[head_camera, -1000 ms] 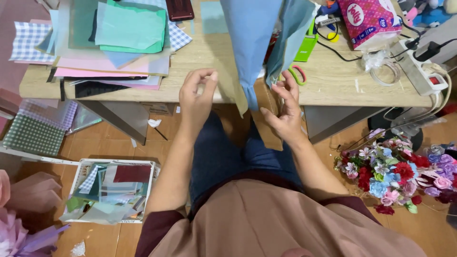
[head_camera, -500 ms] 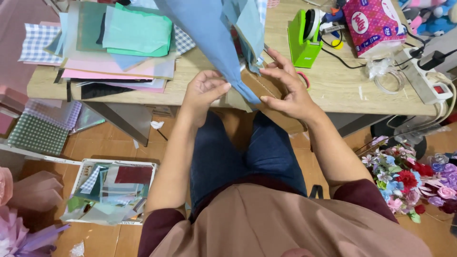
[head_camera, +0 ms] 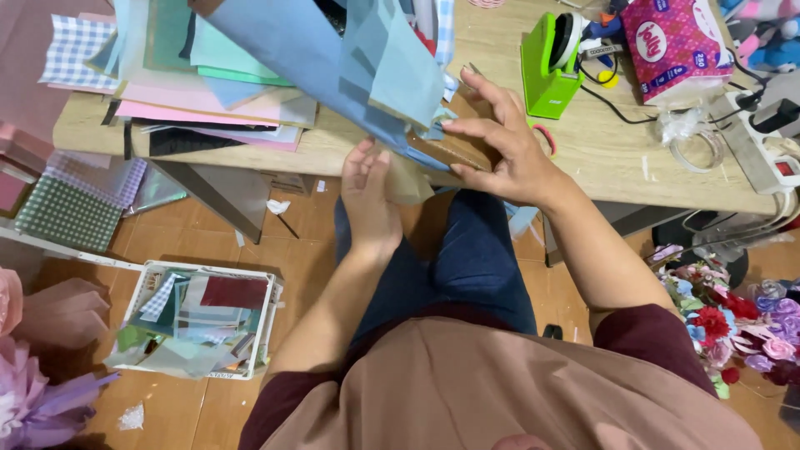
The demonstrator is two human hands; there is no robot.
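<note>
A cone of blue wrapping paper (head_camera: 333, 62) lies slanted across the wooden table edge (head_camera: 600, 158), its narrow end toward me. My right hand (head_camera: 500, 142) grips that narrow end from the right, fingers spread over the paper. My left hand (head_camera: 369, 200) presses flat against the tip from below, at the table's front edge, fingers together and pointing up. What is inside the cone is hidden.
A stack of coloured paper sheets (head_camera: 208, 108) covers the table's left. A green tape dispenser (head_camera: 550, 62), a pink tissue pack (head_camera: 675, 46), a clear tape roll (head_camera: 692, 146) and a power strip (head_camera: 762, 146) sit at right. A white bin of scraps (head_camera: 200, 321) and artificial flowers (head_camera: 733, 321) are on the floor.
The view has shifted left, so the table items sit further right. The blue cone has tilted to the left, and both hands have closed in on its narrow end.
</note>
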